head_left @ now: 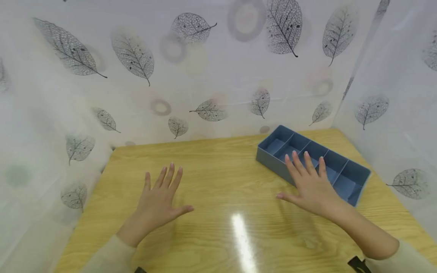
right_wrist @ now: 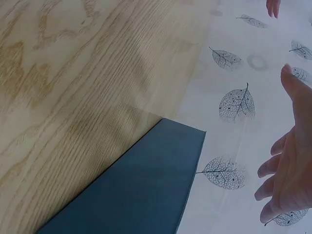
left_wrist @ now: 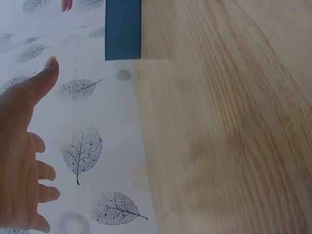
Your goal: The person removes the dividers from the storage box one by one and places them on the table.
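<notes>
Right hand (head_left: 312,191) spread wide, fingers straight and fanned, thumb out to the side, nothing held; seen from the head camera it overlaps the near side of a blue-grey divided tray (head_left: 273,163), the landmark for these notes. Right wrist view shows a gap between hand and tray, so it seems raised rather than resting on it, though the angle is poor for judging height. Left hand (head_left: 158,203) likewise spread, digits extended, nothing in its hold; lies left of the tray, well apart from it and nearer the wearer. Tray sits upright on a wood-grain table (head_left: 211,182), set slantwise, its right end nearer the wearer; cross dividers split it into a row of compartments, some partly hidden behind the right fingers. Pale sleeves (head_left: 404,259) reach to both wrists, on the wearer's side of the tray; a small black fitting (head_left: 358,264) shows by the right cuff. Streak of glare (head_left: 244,242) on the tabletop, left of the tray and closer to the wearer. Beyond the tray, and along its right, hangs whitish sheeting (head_left: 218,76) printed with dark skeleton leaves and faint rings.
</notes>
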`<state>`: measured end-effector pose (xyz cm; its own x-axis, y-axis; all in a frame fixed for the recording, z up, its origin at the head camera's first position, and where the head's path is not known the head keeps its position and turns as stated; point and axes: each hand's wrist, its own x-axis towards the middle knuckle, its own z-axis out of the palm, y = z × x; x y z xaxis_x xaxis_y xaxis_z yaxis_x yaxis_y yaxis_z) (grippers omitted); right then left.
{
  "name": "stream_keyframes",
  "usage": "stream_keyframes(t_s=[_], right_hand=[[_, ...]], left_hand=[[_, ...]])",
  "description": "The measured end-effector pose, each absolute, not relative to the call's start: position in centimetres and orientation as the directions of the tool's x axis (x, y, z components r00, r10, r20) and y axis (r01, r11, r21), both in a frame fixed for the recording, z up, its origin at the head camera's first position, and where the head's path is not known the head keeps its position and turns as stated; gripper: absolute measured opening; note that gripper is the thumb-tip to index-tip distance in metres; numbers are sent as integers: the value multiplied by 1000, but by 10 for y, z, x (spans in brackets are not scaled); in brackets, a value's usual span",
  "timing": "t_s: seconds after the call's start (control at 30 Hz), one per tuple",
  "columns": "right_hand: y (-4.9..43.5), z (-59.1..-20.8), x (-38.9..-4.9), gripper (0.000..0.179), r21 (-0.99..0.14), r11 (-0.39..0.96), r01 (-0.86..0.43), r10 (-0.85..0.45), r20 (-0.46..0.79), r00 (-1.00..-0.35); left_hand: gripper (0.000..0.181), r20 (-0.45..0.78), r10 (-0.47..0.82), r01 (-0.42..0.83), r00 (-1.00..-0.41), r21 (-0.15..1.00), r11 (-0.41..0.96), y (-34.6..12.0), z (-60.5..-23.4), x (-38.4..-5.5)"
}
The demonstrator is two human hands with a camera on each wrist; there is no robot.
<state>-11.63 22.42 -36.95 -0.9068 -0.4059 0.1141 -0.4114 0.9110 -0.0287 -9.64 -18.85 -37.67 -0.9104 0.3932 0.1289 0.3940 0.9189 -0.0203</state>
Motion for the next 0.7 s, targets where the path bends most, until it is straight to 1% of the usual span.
stream_keyframes(t_s=[0.2,0.3,0.43,0.57,0.7], right_hand=[[235,-371,-118,103,-37,924,-382,-377,97,-921],[241,-372,-118,104,-40,927,-372,-366,112,-924],[251,-372,-117,104,-51,932,-358,-350,130,-928],[257,-374,-115,104,-63,938,-340,-330,127,-935],[261,-376,-114,103,-55,937,-344,-332,157,-930]], left_hand=[[104,100,387,389,-917,4,921,-185,-380,-102],[104,100,390,392,-916,4,920,-183,-381,-106],[103,96,404,408,-910,33,912,-179,-383,-111],[103,72,412,415,-908,45,909,-176,-386,-112],[101,46,414,416,-909,81,906,-173,-385,-114]])
